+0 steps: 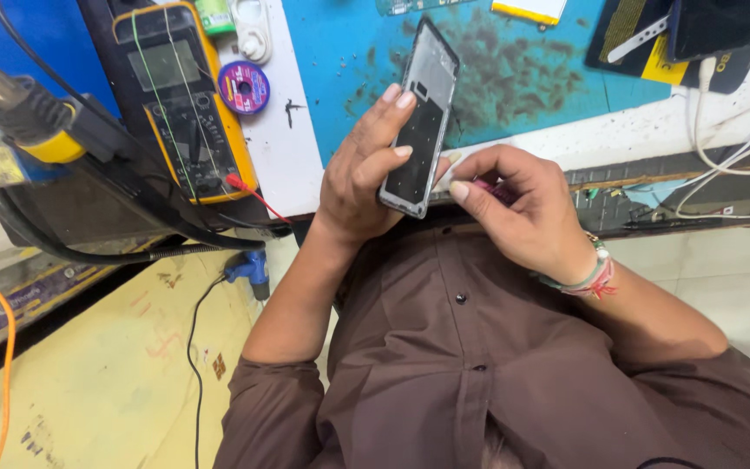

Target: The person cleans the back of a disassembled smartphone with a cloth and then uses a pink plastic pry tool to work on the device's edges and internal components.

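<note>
Two hands: both busy on one phone frame (420, 122), held above the bench edge, in front of the person's chest.
L hand (366, 174): wrapped round the frame's lower left side; thumb and fingers clamped on it, index + middle fingertips (403, 97) lying on its left edge.
R hand (514, 208): just right of the frame's bottom end; fingers curled in, thumb tip (459, 190) near the frame's lower right corner. A pink-red thing (492, 188) shows between the fingers, pinched; too hidden to say what it is.
Frame: slim, dark, silver-grey rim, long axis tilted, top leaning away to the right; top end over the blue mat (514, 69), bottom end over the shirt.
Wrist: beaded + thread bracelets (590, 276) on R wrist.
Shirt: brown, buttoned (479, 347), fills the lower middle.
Bench: white top w/ blue mat, mat stained dark in patches.
Meter: yellow-cased multimeter (182, 104) left of the hands, propped up, red probe tip near its lower right corner.
Spool: small purple reel (243, 87) just right of the meter.
Hot-air tool: yellow-collared handle w/ black hose (36, 122), far left, well apart from the hands.
Top right: dark phone (713, 26) and white cables (722, 148) on the bench.
Floor side: orange cable (6, 347) at left edge, thin black cable (194, 365) beside it.
</note>
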